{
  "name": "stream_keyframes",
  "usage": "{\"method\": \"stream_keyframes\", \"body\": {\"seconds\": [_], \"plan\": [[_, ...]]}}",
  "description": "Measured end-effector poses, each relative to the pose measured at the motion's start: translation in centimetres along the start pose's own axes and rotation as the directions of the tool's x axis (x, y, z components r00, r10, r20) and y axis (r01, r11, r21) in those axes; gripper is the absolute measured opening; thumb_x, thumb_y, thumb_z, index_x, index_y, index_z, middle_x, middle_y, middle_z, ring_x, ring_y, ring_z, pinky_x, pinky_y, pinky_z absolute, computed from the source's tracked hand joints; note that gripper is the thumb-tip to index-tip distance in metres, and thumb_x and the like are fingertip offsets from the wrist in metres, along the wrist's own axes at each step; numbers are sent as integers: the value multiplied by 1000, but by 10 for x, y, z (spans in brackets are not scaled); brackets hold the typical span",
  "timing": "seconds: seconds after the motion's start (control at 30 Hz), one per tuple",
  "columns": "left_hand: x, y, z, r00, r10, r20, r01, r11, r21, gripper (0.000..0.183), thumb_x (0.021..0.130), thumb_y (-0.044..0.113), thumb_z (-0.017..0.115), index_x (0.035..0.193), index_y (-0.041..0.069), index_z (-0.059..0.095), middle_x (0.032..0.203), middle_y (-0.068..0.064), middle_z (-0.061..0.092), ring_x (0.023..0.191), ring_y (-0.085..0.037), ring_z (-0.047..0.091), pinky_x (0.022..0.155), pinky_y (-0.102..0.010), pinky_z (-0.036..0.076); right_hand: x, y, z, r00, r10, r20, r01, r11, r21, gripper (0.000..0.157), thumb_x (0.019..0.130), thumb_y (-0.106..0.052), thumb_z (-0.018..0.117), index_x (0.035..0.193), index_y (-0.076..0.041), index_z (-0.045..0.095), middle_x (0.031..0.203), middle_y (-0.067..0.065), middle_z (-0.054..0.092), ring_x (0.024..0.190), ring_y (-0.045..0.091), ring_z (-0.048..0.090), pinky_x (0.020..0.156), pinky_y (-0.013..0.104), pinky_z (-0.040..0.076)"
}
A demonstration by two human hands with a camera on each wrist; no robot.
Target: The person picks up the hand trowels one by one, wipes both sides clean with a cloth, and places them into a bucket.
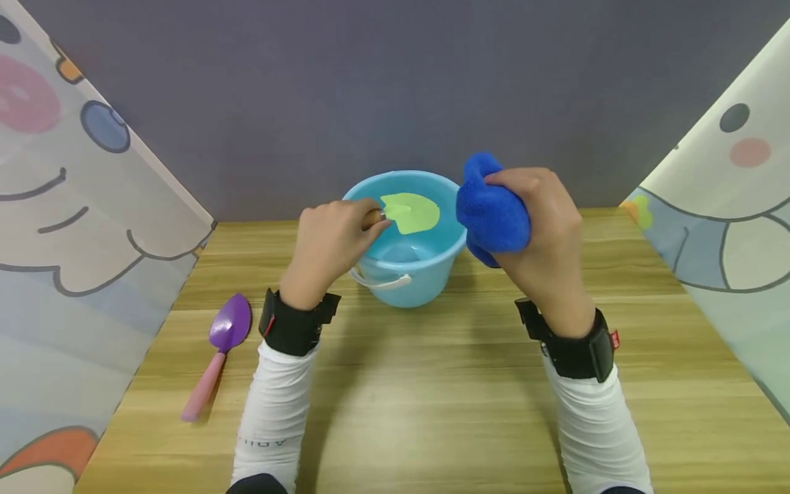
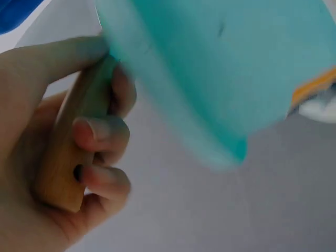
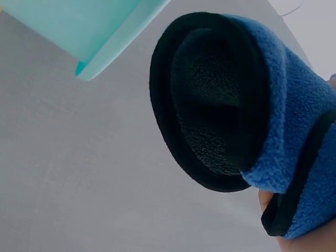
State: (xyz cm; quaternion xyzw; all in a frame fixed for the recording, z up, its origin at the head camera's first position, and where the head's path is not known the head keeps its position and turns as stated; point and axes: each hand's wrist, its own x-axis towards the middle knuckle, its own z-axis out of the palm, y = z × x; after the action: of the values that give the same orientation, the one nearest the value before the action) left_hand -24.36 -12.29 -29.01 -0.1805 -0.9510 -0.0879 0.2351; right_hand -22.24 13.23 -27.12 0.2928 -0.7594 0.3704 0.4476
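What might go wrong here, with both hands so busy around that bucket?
Perhaps three things. The green trowel, gripped by its wooden handle in the left hand, might slip and drop into the blue bucket, since its blade appears above the opening. The bunched blue cloth in the right hand could brush the bucket's rim, close by in the head view. And the left sleeve might knock the purple trowel lying beside it.

L hand [image 1: 333,240] & R hand [image 1: 546,230] both gripping, fingers [image 2: 113,135] curled; L forearm [image 1: 276,408] & R forearm [image 1: 595,425] extend fwd, apart.
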Motion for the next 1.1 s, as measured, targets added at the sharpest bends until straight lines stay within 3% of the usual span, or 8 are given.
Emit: {"method": "stream_keyframes", "body": {"seconds": [0.1, 0.2, 0.3, 0.4, 0.5, 0.57, 0.73, 1.1], "plan": [[14, 6, 10, 993, -9, 120, 5, 1000, 28, 42, 90, 36, 64, 60, 17, 41, 58, 2, 29, 51, -14, 32, 45, -27, 18, -1, 1, -2, 1000, -3, 23, 4, 1000, -18, 40, 71, -7, 79, 106, 2, 63, 103, 27, 69, 101, 33, 61, 93, 55, 50], [25, 10, 20, 952, -47, 304, 41, 999, 27, 48, 92, 32, 60, 58, 18, 30, 62, 2, 24, 56, -14, 31, 49, -29, 24, -1, 2, -3, 999, -6, 49, 8, 999, -40, 42, 71, -8, 78, 108, 2, 62, 105, 27, 68, 102, 34, 61, 93, 56, 49], [34, 13, 27, 855, -79, 512, 95, 995, -5, 44, 93, 27, 58, 59, 17, 33, 63, 1, 29, 60, -15, 36, 54, -29, 31, -1, 3, -4, 999, -4, 54, 6, 999, -43, 43, 70, -8, 79, 108, 2, 61, 105, 28, 68, 102, 35, 61, 94, 57, 49], [40, 16, 30, 751, -96, 653, 144, 989, -21, 41, 92, 24, 60, 60, 15, 36, 64, 0, 32, 60, -16, 39, 56, -28, 33, -1, 3, -5, 998, -7, 63, 10, 999, -45, 43, 71, -9, 79, 109, 2, 60, 105, 28, 67, 103, 35, 60, 94, 58, 49], [43, 17, 31, 694, -100, 713, 148, 989, -6, 42, 90, 30, 63, 59, 16, 38, 63, 1, 35, 59, -15, 41, 55, -27, 34, -2, 3, -6, 997, -11, 71, 14, 999, -47, 43, 72, -8, 78, 110, 1, 60, 105, 28, 67, 103, 36, 60, 94, 58, 49], [43, 18, 32, 678, -102, 728, 144, 990, 5, 43, 88, 36, 64, 58, 17, 41, 62, 2, 38, 59, -15, 43, 55, -28, 35, -2, 3, -6, 998, -10, 68, 13, 999, -44, 43, 71, -7, 79, 110, 0, 61, 105, 27, 67, 102, 36, 60, 93, 58, 49], [44, 17, 35, 663, -111, 741, 130, 991, 32, 39, 95, 42, 52, 65, 17, 48, 67, 2, 44, 65, -16, 49, 63, -33, 38, -4, 1, -3, 998, 8, 56, -6, 1000, -27, 46, 67, -2, 81, 109, -4, 63, 104, 26, 68, 101, 37, 61, 92, 60, 49], [46, 13, 39, 661, -48, 749, 100, 995, -24, 37, 100, 43, 43, 81, 14, 56, 74, 0, 48, 73, -17, 52, 67, -33, 39, -5, 1, 0, 996, 18, 85, -15, 999, -35, 49, 66, -2, 82, 111, -6, 61, 107, 25, 68, 104, 38, 60, 93, 61, 48]]}}
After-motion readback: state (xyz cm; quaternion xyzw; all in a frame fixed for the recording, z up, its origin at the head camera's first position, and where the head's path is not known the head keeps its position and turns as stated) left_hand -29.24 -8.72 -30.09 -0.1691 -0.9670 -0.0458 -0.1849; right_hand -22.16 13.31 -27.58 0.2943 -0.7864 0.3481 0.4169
